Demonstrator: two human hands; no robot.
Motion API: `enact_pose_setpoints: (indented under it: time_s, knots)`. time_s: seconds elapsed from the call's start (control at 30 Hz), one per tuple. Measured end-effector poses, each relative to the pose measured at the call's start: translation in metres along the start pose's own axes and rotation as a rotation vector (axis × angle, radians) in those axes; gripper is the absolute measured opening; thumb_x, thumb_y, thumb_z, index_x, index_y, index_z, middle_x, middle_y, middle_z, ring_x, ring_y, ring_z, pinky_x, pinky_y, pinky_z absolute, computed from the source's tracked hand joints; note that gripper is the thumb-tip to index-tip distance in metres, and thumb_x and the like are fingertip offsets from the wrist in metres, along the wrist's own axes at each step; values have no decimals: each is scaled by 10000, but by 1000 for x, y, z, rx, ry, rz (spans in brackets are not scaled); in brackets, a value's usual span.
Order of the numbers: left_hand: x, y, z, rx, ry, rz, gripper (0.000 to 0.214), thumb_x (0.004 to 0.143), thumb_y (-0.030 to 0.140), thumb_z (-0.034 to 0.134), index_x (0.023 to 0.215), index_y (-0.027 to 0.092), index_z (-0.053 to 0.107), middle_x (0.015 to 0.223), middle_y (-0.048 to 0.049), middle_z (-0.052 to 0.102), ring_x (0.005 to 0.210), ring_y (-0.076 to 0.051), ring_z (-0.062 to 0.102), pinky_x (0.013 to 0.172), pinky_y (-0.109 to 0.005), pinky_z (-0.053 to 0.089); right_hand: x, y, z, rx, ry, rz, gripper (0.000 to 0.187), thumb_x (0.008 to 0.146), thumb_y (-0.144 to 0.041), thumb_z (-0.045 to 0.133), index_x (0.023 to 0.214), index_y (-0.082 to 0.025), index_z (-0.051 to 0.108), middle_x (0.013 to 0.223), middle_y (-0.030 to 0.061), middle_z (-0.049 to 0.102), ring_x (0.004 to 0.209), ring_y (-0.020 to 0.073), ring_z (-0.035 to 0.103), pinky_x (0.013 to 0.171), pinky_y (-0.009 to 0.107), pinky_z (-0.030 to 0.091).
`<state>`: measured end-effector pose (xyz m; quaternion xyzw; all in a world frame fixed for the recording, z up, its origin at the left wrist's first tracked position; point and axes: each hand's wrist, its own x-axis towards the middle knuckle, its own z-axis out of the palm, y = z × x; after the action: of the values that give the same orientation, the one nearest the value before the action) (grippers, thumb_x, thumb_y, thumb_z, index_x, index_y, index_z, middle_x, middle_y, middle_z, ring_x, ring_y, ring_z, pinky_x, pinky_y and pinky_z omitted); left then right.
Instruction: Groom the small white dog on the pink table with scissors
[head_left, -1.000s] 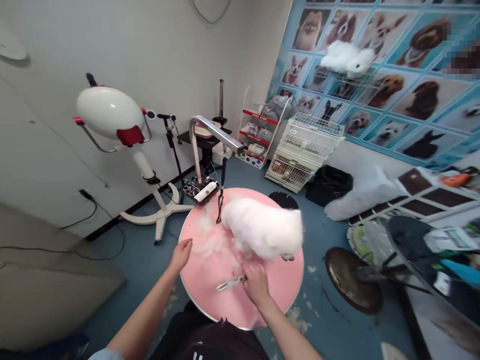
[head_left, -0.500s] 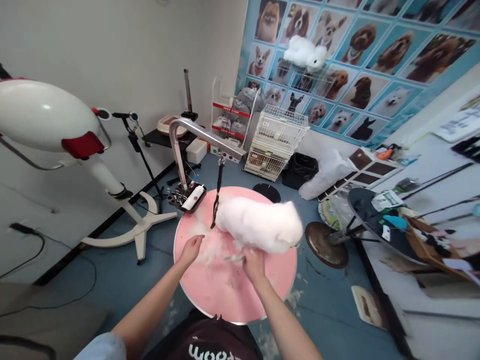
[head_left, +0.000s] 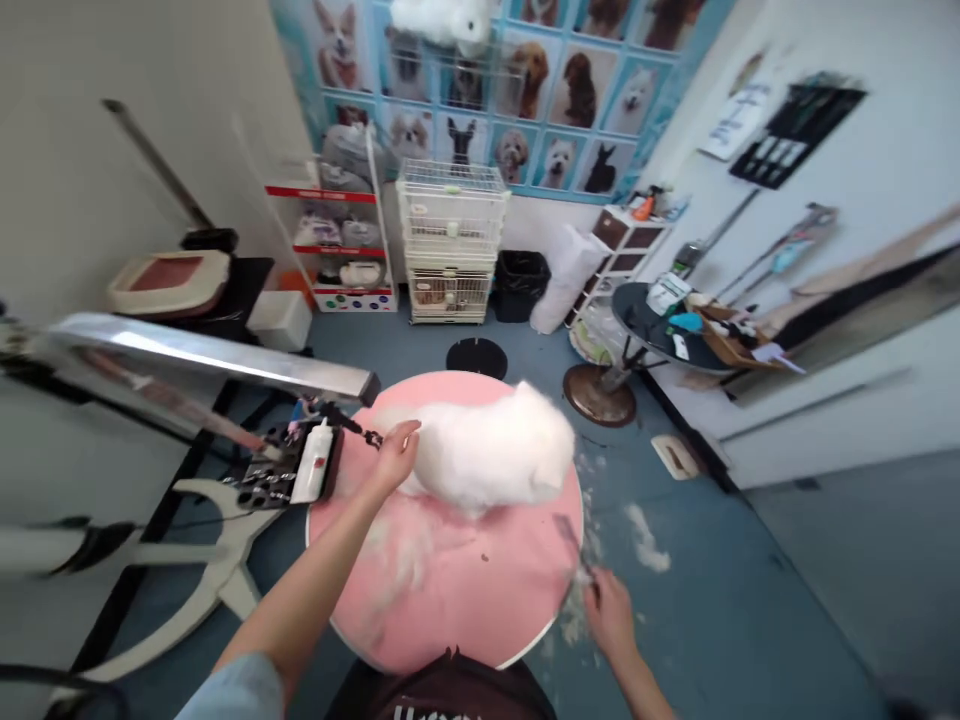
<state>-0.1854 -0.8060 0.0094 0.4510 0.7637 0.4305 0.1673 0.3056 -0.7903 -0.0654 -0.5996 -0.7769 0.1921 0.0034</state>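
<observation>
Head view: right hand [head_left: 610, 612] holds a slim, blurred grey tool [head_left: 571, 538]; left hand [head_left: 397, 456], by the fluffy white dog [head_left: 491, 450], has an unreadable grip. Loose white fur [head_left: 409, 556] suggests grooming partly done, remainder unclear.

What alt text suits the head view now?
A fluffy white dog is on a round pink table with loose white hair. The left hand is at the dog's rear; the right hand holds a blurred, slender tool by the table's edge.

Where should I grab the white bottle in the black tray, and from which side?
I'd grip the white bottle around its broad body, below the narrow tip, from the pink grooming table side; metal tools crowd its other side.
</observation>
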Motion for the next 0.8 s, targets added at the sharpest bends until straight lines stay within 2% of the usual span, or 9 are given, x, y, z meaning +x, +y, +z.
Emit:
enact_pose_setpoints:
  time_s: [0.1, 0.17, 0.33, 0.37, 0.47, 0.53, 0.6, 0.7, 0.8]
  knots:
    - [41, 2, 15, 94, -107, 153, 406, 883, 303, 444, 1136, 113, 699, 1244, -155, 674, 1192, -267, 597, 1101, -410, 425, 1, -94, -2, 115, 95, -232, 330, 793, -135, 448, 942, -256, 716, 973, 85, 697, 991, 259, 606, 1127, 461, 294]
    - [54, 2, 25, 143, -194, 244, 402, 871, 310, 454, 1117, 117, 707, 1218, -156, 684, 1165, -277, 605, 1090, -406, 428, 11, -149, 1, 174, 230, -243, 334, 781, -96, 455, 950, -225, 712, 920, 70, 671, 951, 232, 586, 1128, 464, 279]
    - [55, -3, 33, 163, -279, 326, 419, 881, 315, 421, 1124, 127, 706, 1210, -150, 695, 1153, -286, 611, 1075, -409, 428, -21, -225, 55, 444, 214, -173, 180, 740, -131, 511, 808, -212, 657, 827, 37, 644, 889, 211, 571, 1071, 460, 317]
    - [55, -4, 32, 151, -286, 320, 425, 882, 325, 420, 1123, 122, 706, 1206, -156, 696, 1148, -287, 615, 1069, -407, 435, -33, -239, 71, 598, 220, -92, 133, 763, -174, 520, 803, -216, 639, 820, 33, 643, 873, 210, 575, 1052, 451, 342]
    - [58, -6, 30, 128, -304, 303, 421, 880, 347, 427, 1110, 136, 709, 1196, -153, 699, 1134, -281, 625, 1052, -397, 450, -43, -289, 100, 1221, 340, 407, 161, 853, -393, 529, 833, -240, 574, 750, 17, 609, 751, 205, 562, 807, 365, 482]
    - [61, -8, 31, 135, -317, 315, 410, 872, 349, 433, 1097, 150, 712, 1191, -141, 704, 1137, -278, 624, 1058, -394, 444, -23, -325, 93, 1683, 358, 588, 245, 793, -463, 642, 823, -240, 545, 666, -7, 573, 688, 198, 574, 679, 324, 492]
    - [63, -9, 31, 153, -336, 341, 410, 863, 347, 435, 1090, 149, 713, 1184, -138, 708, 1136, -278, 622, 1063, -395, 438, 5, -355, 69, 2039, 277, 597, 289, 722, -414, 747, 793, -235, 533, 641, -23, 581, 652, 180, 591, 656, 314, 504]
    - [63, -11, 31, 166, -354, 360, 428, 857, 351, 433, 1093, 125, 710, 1178, -151, 707, 1122, -281, 626, 1042, -390, 451, 27, -382, 36, 2286, 193, 496, 258, 753, -360, 766, 799, -231, 547, 632, -43, 602, 628, 145, 603, 727, 330, 535]
    - [62, -12, 30, 171, -351, 356, 445, 854, 367, 436, 1098, 110, 706, 1180, -161, 704, 1119, -287, 628, 1032, -394, 455, 17, -388, 31, 2316, 203, 404, 266, 778, -394, 768, 841, -243, 559, 625, -64, 600, 636, 131, 617, 766, 329, 542]
